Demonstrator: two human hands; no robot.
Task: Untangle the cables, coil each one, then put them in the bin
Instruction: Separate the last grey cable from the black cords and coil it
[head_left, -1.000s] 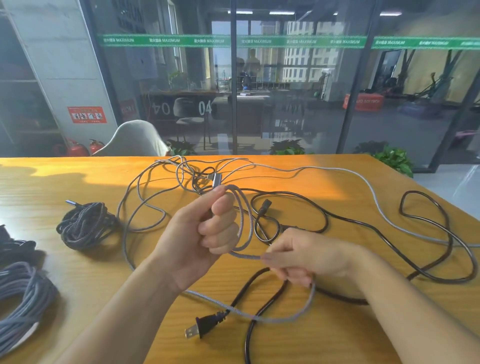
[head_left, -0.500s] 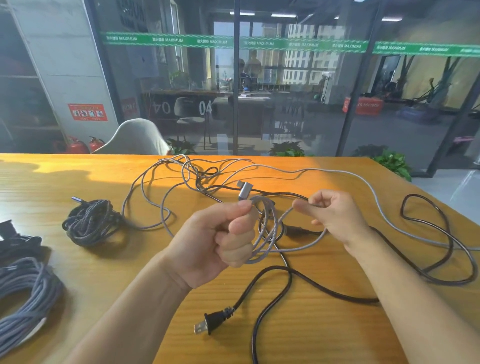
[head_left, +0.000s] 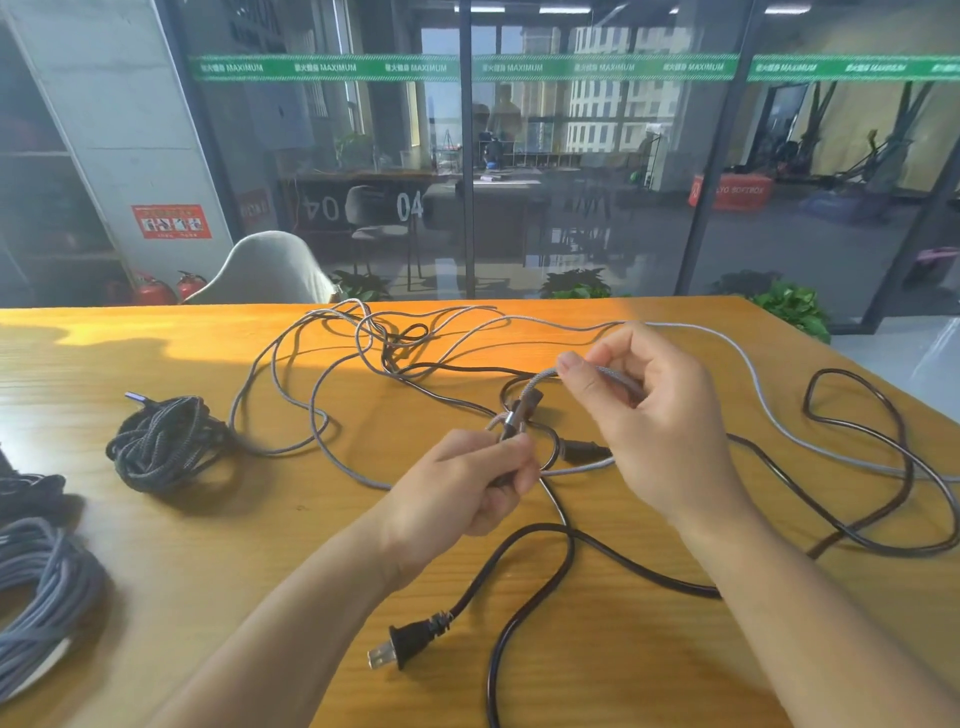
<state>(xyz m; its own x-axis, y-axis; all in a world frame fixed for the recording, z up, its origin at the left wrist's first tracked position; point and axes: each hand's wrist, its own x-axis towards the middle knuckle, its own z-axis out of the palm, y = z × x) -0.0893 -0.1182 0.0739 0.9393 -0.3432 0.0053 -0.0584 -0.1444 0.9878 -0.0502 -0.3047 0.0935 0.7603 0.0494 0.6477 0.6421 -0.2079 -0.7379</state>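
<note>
A long grey braided cable (head_left: 291, 395) lies in loose tangled loops across the wooden table (head_left: 156, 353). My left hand (head_left: 457, 488) grips a small coil of it just below its metal connector (head_left: 514, 415). My right hand (head_left: 654, 410) pinches a strand of the same grey cable above and to the right of the left hand. A black power cord (head_left: 878, 467) winds under and around the grey one, its two-pin plug (head_left: 405, 644) lying near the front edge.
A coiled black braided cable (head_left: 161, 441) sits at the left. Another coiled grey cable (head_left: 36, 587) and a dark bundle (head_left: 26, 493) lie at the far left edge. A white chair (head_left: 265, 270) stands behind the table, before a glass wall.
My right hand has risen from the table near the front up and to the right, drawing the grey cable along. The left hand's coil has tightened and the connector now stands above the fist.
</note>
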